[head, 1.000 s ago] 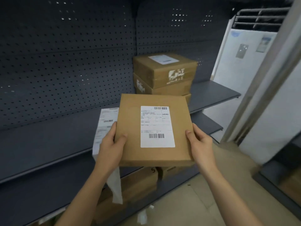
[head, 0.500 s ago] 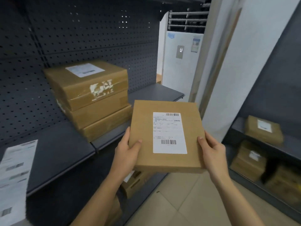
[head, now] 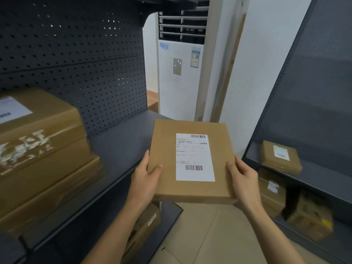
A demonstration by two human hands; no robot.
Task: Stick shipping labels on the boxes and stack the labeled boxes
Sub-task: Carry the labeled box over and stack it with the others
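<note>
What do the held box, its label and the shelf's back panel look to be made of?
Held box: plain brown cardboard, matte, with creased edges.
Label: white paper sticker, flat on the lid, printed with black barcodes and text.
Back panel: dark perforated sheet, probably painted metal; light glints through some of its regular holes.

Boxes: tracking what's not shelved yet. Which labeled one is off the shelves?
The flat box gripped by left hand and right hand; the other boxes sit on shelves.
</note>
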